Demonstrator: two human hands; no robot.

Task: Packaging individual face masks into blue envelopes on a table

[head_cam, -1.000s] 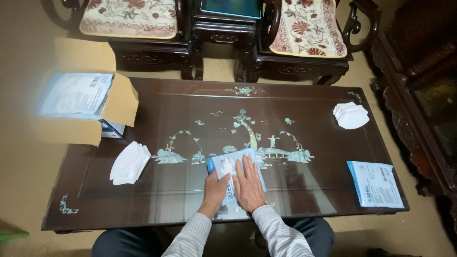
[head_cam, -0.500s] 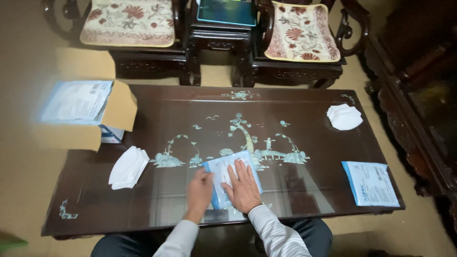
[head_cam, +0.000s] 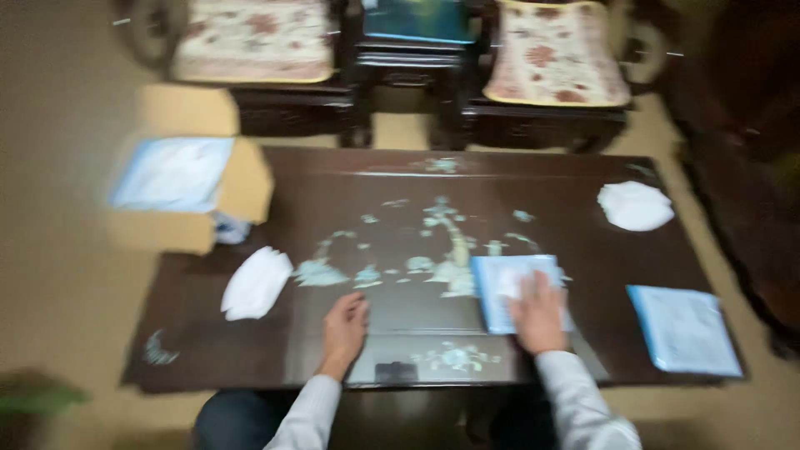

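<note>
Light-blue flat packet (head_cam: 496,287) – a thin, pale rectangle – is seen lying on the dark inlaid desk (head_cam: 400,179), right of centre near the front edge. It is pressed down by the right hand (head_cam: 540,315), which is laid open and flat on its near corner, with nothing gripped. The left hand (head_cam: 346,321) is rested on the bare wood well apart from the packet, empty, fingers loosely bent (the blur hides the finer detail).

The step in hand is judged to be holding or sliding the packet flat against the desk. Any lift from here would call for an edge to be raised first, since the packet lies flush on the polished surface – a pinch at the far corner, with the left hand brought across to steady it.

A white bundle (head_cam: 256,283) is seen to the left, another white bundle (head_cam: 635,206) at the far right corner, and a second blue packet (head_cam: 683,327) near the right end. A cardboard box (head_cam: 187,196) is set beside the left end.
</note>
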